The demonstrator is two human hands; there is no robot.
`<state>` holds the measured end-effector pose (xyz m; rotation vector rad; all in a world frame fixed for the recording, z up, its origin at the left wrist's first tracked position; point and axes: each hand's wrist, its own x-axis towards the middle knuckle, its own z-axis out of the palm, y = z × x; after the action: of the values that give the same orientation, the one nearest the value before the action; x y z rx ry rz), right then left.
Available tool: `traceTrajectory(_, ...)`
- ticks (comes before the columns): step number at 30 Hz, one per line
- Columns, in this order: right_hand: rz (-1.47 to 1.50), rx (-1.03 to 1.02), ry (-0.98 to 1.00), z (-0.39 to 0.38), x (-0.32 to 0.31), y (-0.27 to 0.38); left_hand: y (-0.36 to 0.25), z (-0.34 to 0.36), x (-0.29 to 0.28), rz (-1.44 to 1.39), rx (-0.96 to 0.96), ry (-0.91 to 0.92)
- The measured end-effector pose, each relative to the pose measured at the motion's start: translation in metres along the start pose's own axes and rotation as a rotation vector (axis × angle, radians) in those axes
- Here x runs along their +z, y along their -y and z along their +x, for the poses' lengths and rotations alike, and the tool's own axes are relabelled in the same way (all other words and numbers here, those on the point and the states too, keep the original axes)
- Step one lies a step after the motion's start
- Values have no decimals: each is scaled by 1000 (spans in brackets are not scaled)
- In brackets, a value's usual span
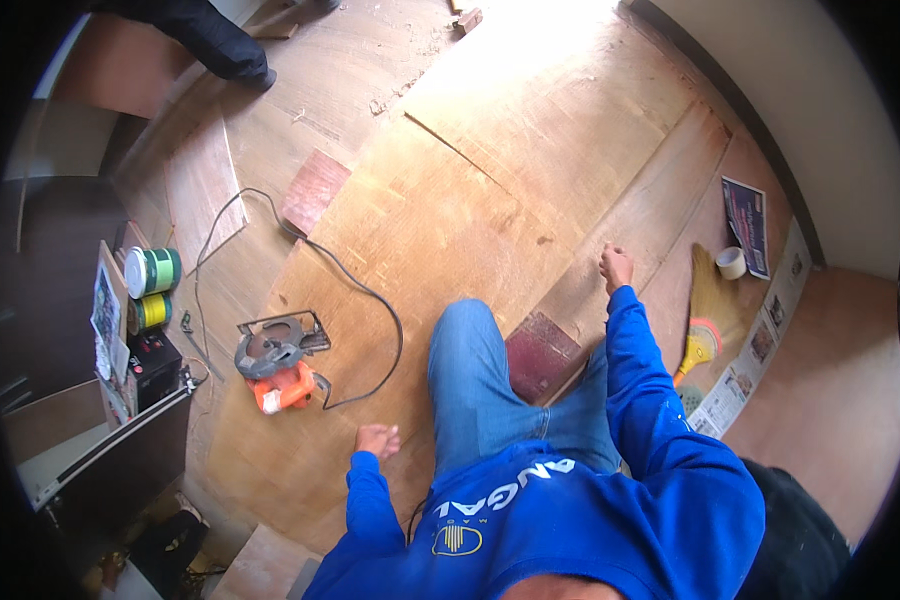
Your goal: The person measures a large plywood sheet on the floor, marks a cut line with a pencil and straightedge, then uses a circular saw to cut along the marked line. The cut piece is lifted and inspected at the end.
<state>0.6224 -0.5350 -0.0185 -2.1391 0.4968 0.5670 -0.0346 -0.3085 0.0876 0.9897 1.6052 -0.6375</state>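
My right hand (617, 268) is stretched forward over a long wooden board (660, 200), its fingers curled together. Whatever it may hold is hidden or too small to make out. Lower and to the left, my left hand (377, 441) is loosely closed above the plywood sheet (370, 260), with nothing visible in it. The nearest thing to it is a circular saw (278, 365) with an orange motor housing, lying on the plywood. A dark power cord (398, 325) loops from the saw across the sheet. Neither hand touches the saw. Between my knees lies a dark red board piece (542, 357).
On the right lie a straw broom (715, 300), a white tape roll (731, 263), a dark printed sheet (746, 225) and newspaper (730, 395). Cans (152, 271) and a black box (154, 363) stand left. Another person's leg (220, 45) shows at far left. A reddish offcut (316, 190) lies by the cord.
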Motion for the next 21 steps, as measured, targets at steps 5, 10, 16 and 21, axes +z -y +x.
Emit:
traceTrajectory(5, 238, 120, 198, 25, 35, 7, -282, 29, 52, -97, 788, -210)
traceTrajectory(10, 42, 131, 115, 10, 46, 34, -579, 82, 71, 250, 1181, -609)
traceTrajectory(16, 196, 114, 126, 15, 39, 28, -736, 138, 61, 731, 972, -687)
traceTrajectory(21, 122, 51, 101, 14, 43, 22, -745, 164, 74, 638, 849, -521)
